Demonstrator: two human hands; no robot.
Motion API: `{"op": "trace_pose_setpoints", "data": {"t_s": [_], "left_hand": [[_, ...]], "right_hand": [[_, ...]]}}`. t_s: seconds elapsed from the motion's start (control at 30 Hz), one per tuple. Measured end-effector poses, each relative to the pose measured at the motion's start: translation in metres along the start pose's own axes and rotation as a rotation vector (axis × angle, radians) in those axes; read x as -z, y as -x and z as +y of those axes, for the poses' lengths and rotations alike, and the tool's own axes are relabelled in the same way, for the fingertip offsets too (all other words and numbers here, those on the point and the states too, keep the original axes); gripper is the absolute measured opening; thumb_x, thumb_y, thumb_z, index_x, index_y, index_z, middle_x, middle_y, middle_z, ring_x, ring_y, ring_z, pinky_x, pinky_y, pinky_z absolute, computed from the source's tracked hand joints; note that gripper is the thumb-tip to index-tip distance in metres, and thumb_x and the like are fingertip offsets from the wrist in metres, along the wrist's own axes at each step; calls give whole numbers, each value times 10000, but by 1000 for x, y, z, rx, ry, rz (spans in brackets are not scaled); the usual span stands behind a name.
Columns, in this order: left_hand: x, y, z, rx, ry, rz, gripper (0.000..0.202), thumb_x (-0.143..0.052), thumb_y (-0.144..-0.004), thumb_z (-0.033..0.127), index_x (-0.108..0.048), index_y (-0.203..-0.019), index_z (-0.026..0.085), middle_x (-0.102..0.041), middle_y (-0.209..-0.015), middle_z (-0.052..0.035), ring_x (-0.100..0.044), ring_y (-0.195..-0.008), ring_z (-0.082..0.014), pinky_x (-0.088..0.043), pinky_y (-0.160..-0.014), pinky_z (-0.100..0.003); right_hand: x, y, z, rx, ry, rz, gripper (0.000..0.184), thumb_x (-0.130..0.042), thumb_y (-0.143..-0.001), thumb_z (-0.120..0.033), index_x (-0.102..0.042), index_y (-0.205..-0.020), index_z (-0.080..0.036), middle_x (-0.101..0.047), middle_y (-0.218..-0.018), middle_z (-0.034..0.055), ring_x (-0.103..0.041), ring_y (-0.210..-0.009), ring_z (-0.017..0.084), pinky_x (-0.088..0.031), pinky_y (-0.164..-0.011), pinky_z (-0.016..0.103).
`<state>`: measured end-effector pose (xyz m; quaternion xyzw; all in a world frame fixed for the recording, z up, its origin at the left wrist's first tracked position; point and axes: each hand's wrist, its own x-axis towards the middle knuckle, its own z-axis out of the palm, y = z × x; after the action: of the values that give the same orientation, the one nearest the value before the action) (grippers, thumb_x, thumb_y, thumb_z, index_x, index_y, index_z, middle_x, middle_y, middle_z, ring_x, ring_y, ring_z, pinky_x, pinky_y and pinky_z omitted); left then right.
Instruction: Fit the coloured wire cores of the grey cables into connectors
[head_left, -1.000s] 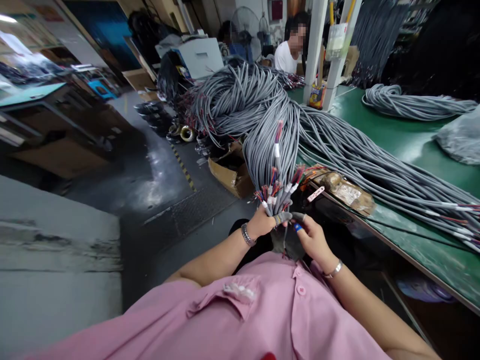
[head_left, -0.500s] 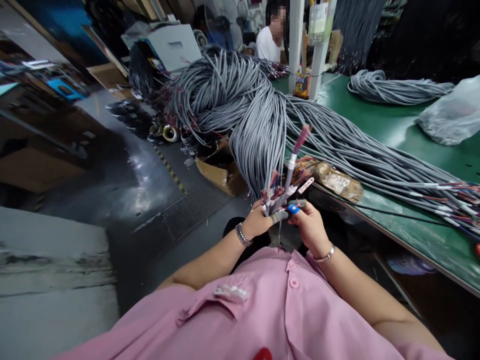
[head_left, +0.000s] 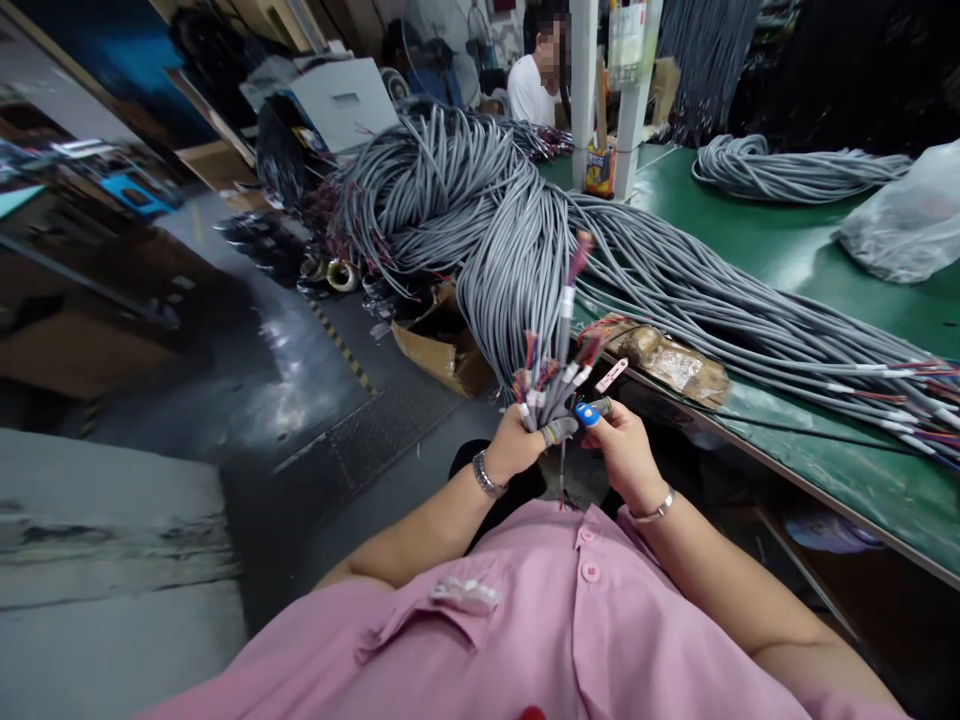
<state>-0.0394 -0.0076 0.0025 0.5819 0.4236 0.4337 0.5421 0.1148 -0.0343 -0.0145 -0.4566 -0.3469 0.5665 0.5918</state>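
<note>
On the left, an open brown box sits on the floor. Next, your left hand is closed around a bunch of grey cable ends, by the left end of the near edge of the worktop. Your right hand is just beside them; I can't tell if it pinches anything. Farther right, long grey cables lie along the worktop.

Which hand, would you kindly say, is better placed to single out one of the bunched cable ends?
Probably the right hand: its thumb is close beside the cable ends, while the left hand is closed around the gray cables.
</note>
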Motion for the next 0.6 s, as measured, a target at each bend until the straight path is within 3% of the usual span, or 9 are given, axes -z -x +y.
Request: {"op": "trace_pose_setpoints", "data": {"t_s": [0.27, 0.6], "left_hand": [[-3, -8, -4, 112, 233, 129, 235, -787, -643, 320, -676, -708, 123, -633, -566, -21, -582, -501, -122, -467, -489, -231], [-2, -9, -14, 56, 129, 39, 221, -755, -675, 307, -647, -612, 125, -610, -538, -16, -543, -496, -107, -435, -498, -230]], "right_hand": [[0, -2, 9, -34, -72, -45, 279, -768, -705, -402, -594, -698, -184, -493, -564, -62, -411, -498, 79, -386, -511, 237], [-10, -10, -7, -37, -27, -165, 321, -753, -704, -427, -645, -899, -196, -655, -681, 3, -574, -586, 130, -442, -536, 251]]}}
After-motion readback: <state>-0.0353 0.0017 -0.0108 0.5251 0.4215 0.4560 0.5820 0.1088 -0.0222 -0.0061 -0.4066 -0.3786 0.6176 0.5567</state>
